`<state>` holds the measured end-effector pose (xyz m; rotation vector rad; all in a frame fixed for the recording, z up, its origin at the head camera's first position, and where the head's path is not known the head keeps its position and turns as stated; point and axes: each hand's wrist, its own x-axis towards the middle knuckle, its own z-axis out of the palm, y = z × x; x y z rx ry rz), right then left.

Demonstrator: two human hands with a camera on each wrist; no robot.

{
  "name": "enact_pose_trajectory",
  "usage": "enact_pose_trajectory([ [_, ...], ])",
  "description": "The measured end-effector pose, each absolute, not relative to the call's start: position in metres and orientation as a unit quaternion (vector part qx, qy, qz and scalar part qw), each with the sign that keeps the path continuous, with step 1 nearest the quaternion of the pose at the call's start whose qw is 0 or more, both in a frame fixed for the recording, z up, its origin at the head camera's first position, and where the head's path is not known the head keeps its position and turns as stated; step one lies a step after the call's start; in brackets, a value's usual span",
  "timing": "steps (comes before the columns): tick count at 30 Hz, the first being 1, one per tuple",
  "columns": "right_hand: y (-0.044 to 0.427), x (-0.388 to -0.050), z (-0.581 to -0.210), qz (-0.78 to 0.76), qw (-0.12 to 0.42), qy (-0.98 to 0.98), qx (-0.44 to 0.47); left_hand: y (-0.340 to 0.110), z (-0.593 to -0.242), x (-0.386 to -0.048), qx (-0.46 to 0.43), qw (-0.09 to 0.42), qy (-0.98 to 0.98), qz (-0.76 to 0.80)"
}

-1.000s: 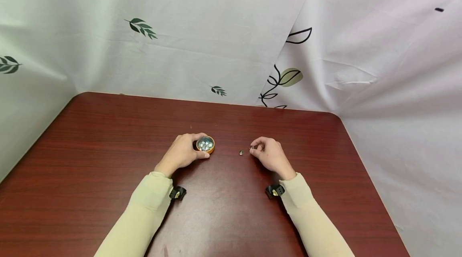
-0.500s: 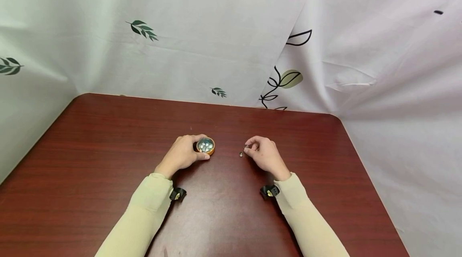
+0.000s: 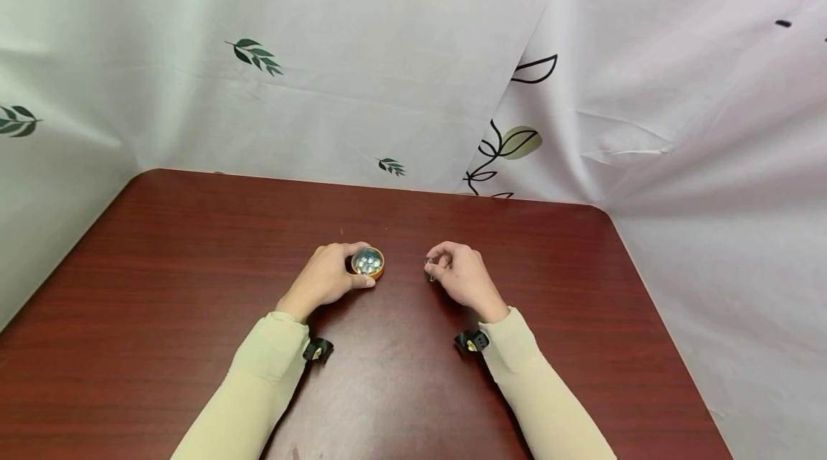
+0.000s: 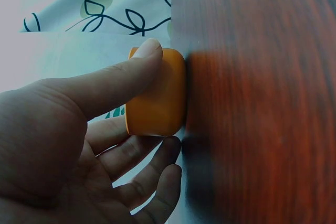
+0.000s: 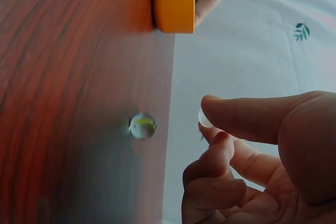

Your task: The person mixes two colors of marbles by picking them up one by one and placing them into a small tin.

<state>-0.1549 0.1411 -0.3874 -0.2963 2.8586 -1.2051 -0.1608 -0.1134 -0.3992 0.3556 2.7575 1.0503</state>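
Observation:
My left hand (image 3: 325, 273) grips a small round orange dish (image 4: 160, 100) by its sides, thumb on the near side and fingers round the far side. The dish stands on the table, and several clear glass marbles (image 3: 367, 261) lie in it. To the right, my right hand (image 3: 460, 275) pinches one glass marble (image 5: 203, 119) between thumb and index finger, above the tabletop. A second marble (image 5: 143, 126), with a yellow-green streak, sits on the table just below these fingers; in the head view it is partly hidden by the thumb.
The reddish-brown wooden table (image 3: 400, 388) has rounded back corners. Behind and beside it hangs a white cloth (image 3: 362, 87) with leaf prints. Black bands (image 3: 318, 349) are worn at both wrists, next to pale sleeves.
My right hand, with the pinched marble, has moved left until above the loose marble on the table. My left hand and the dish have stayed in place.

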Motion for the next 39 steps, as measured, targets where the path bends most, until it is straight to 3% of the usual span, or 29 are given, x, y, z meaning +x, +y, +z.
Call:
enact_pose_trajectory([
  [39,0.094,-0.157,-0.382,-0.386,0.025,0.912,-0.135,-0.112,-0.399,-0.161,0.127,0.079,0.923,0.355],
])
